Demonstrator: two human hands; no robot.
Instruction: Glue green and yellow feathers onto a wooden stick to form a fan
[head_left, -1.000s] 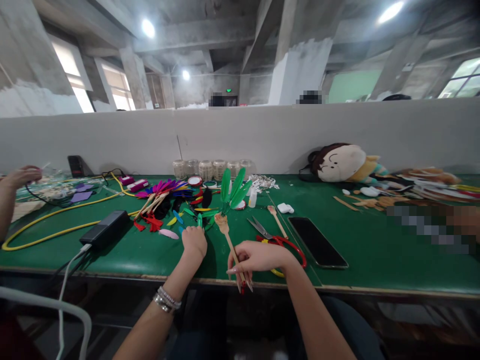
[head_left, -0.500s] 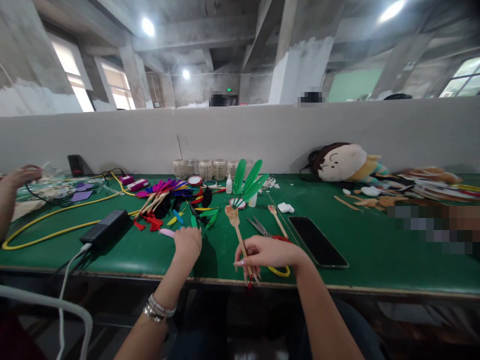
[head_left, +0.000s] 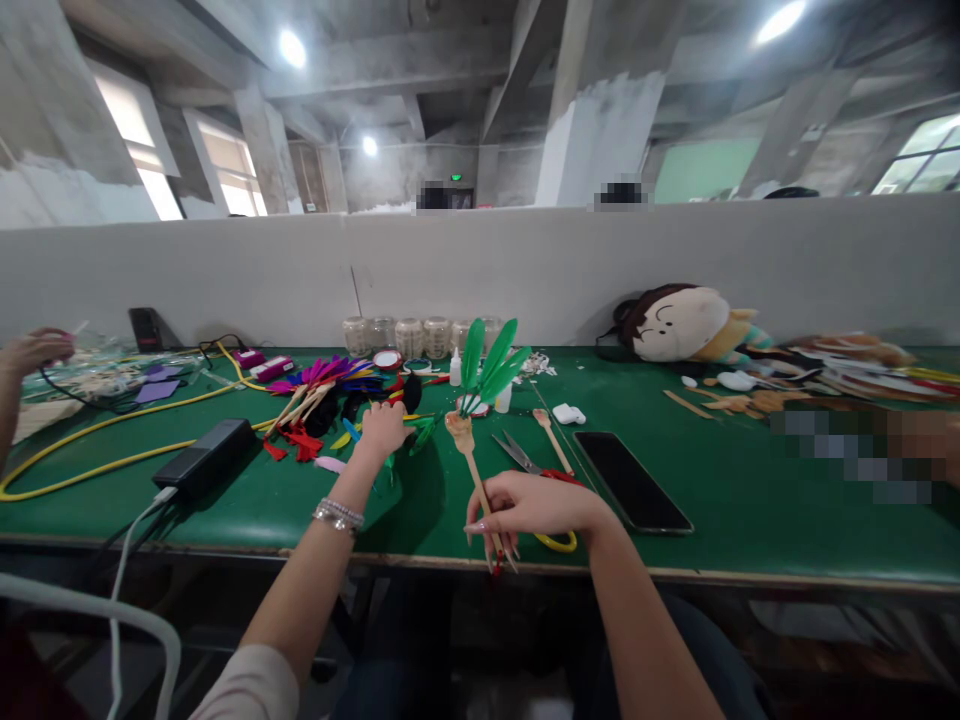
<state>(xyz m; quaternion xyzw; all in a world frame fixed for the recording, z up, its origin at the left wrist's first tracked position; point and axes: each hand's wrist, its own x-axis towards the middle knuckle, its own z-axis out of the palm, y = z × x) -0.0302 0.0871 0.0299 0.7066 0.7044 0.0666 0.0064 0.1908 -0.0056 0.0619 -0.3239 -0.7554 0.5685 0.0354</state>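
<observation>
My right hand (head_left: 525, 505) is closed round a wooden stick (head_left: 478, 478) near the table's front edge. The stick tilts upward, its flared top carrying several green feathers (head_left: 487, 368); a bit of red hangs at its lower end. My left hand (head_left: 384, 428) is among loose feathers (head_left: 424, 434), with its fingers bent down; what they grip, if anything, is hidden. A pale pink feather (head_left: 328, 464) lies beside the left wrist. Right of the held stick are scissors (head_left: 519, 456) with red handles and a second wooden stick (head_left: 553, 438) with a flared end.
Feathered sticks with red tassels (head_left: 306, 442) lie left, near a black power adapter (head_left: 204, 455) and a yellow cable (head_left: 90, 430). Glass jars (head_left: 410, 338) and a glue bottle (head_left: 455, 368) stand behind. A phone (head_left: 631, 482) and plush doll (head_left: 679, 325) are right. Another person's hand (head_left: 37, 350) is far left.
My left hand has moved forward and slightly right, deeper into the loose feathers. My right hand keeps the feathered stick in nearly the same place.
</observation>
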